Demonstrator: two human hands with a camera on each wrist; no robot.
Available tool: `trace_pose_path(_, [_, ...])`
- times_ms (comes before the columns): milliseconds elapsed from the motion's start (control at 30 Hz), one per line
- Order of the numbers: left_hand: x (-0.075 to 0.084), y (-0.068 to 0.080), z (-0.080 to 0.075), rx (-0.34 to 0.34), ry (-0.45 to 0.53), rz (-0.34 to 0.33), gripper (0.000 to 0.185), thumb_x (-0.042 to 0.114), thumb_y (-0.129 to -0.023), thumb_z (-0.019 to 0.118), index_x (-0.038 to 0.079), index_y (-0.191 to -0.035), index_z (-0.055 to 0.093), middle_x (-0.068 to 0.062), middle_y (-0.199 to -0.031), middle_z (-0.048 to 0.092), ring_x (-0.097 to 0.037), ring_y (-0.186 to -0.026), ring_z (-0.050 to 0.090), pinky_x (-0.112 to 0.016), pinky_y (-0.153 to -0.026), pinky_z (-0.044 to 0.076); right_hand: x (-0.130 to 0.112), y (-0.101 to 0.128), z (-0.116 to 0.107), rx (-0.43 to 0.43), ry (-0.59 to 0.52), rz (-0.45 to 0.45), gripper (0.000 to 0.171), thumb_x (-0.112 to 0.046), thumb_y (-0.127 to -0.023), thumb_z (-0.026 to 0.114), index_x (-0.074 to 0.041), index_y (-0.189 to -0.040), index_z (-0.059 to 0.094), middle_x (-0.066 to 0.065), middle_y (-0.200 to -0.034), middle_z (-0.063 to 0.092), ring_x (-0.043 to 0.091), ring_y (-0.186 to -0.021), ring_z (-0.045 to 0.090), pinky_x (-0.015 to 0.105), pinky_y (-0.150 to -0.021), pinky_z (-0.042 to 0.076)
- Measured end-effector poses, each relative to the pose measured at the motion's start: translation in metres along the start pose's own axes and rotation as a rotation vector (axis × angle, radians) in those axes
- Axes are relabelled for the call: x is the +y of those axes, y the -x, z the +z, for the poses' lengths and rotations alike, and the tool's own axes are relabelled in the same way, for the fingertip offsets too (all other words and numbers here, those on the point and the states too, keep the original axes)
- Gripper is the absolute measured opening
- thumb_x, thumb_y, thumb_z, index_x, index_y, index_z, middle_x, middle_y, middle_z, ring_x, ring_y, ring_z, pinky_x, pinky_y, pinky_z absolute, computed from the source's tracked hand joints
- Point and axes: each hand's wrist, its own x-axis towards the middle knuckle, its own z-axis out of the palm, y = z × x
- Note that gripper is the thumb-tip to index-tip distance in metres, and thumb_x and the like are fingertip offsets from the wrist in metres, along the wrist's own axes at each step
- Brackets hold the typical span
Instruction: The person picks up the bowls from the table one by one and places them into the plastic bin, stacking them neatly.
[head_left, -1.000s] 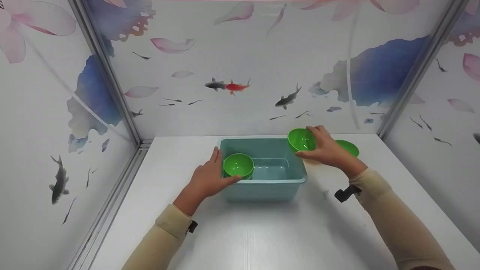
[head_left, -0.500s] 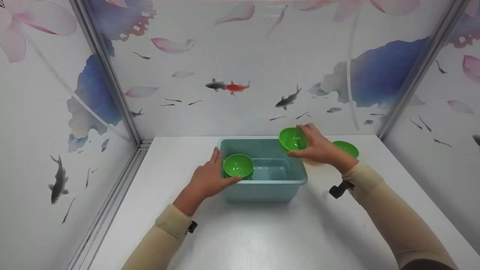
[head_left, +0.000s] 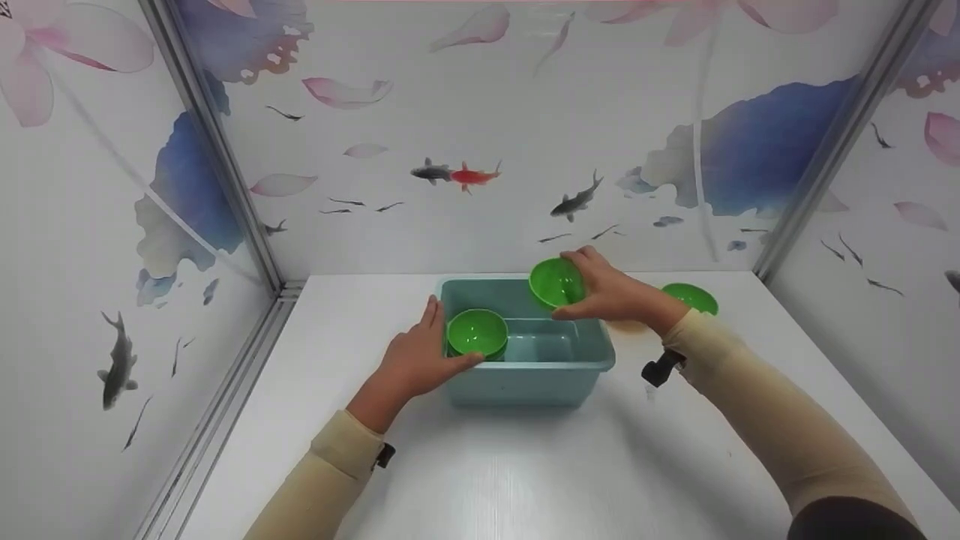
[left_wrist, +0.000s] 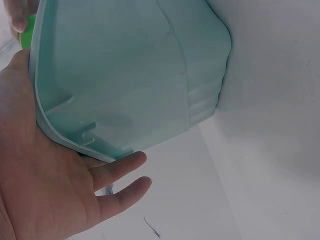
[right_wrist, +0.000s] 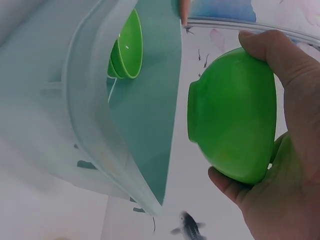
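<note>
A pale teal plastic basin (head_left: 525, 386) stands on the white table. My left hand (head_left: 415, 352) rests against its near left corner, the thumb along the front rim and the straight fingers at the left side; in the left wrist view its fingers (left_wrist: 120, 170) lie spread along the outer wall. Inside the basin at the left is a stack of green bowls (head_left: 477, 334). Over the basin's right half, my right hand (head_left: 611, 291) pinches another green bowl (head_left: 553, 283) by its rim, tilted, with the thumb on the near side. The right wrist view shows that bowl's outside and foot.
Another green bowl (head_left: 691, 298) sits on the table to the right of the basin, partly hidden by the right forearm. Printed white panels (head_left: 510, 225) with metal frame posts enclose the table (head_left: 487, 480) at the back and sides.
My right hand has carried its green bowl leftward, from the basin's right rim to above its inside. The left hand, the basin and the stacked bowls have stayed in place.
</note>
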Motion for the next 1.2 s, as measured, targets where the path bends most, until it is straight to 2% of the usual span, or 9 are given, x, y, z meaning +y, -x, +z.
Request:
trace_pose_path(267, [0.001,0.003,-0.003,0.001,0.003,0.007,0.130,0.088,-0.091,0.061,-0.001,-0.175,0.017,-0.017,-0.184,0.015,-0.044,-0.134,0.065,-0.059,-0.107,0.053,-0.001,-0.012,0.001,-0.062,-0.016,-0.031,0.117,-0.045,-0.081,0.097,0.000,-0.169,0.034,0.019,-0.148,0.044,0.035,-0.129,0.054,0.054,-0.112,0.047])
trace_pose_path(467, [0.002,0.001,-0.004,0.000,-0.011,0.011,0.131,0.090,-0.091,0.059,-0.001,-0.175,0.017,-0.017,-0.184,0.015,-0.045,-0.137,0.064,-0.059,-0.110,0.052,-0.006,-0.020,0.001,-0.052,-0.046,-0.062,0.115,-0.041,-0.081,0.098,-0.001,-0.169,0.036,0.019,-0.147,0.044,0.035,-0.129,0.055,0.054,-0.112,0.047])
trace_pose_path(700, [0.002,0.002,-0.004,-0.018,0.001,-0.003,0.131,0.091,-0.091,0.058,0.000,-0.176,0.015,-0.016,-0.184,0.013,-0.045,-0.144,0.059,-0.060,-0.114,0.050,-0.007,-0.031,0.006,-0.070,-0.048,-0.094,0.113,-0.045,-0.083,0.096,-0.003,-0.169,0.037,0.019,-0.148,0.046,0.035,-0.128,0.055,0.054,-0.111,0.046])
trace_pose_path(933, [0.000,0.002,-0.002,-0.018,0.003,0.006,0.129,0.090,-0.092,0.057,0.001,-0.176,0.016,-0.016,-0.184,0.013,-0.045,-0.144,0.059,-0.062,-0.116,0.047,-0.015,-0.043,0.011,-0.083,-0.035,-0.123,0.110,-0.046,-0.084,0.095,-0.004,-0.168,0.039,0.018,-0.157,0.042,0.036,-0.134,0.053,0.055,-0.113,0.046])
trace_pose_path(1200, [0.000,0.002,-0.002,-0.005,0.013,0.013,0.126,0.085,-0.094,0.061,0.000,-0.176,0.018,-0.017,-0.184,0.014,-0.046,-0.144,0.059,-0.065,-0.116,0.046,-0.021,-0.057,0.019,-0.092,-0.008,-0.164,0.111,-0.046,-0.085,0.095,-0.002,-0.169,0.038,0.018,-0.151,0.046,0.034,-0.131,0.055,0.054,-0.113,0.048])
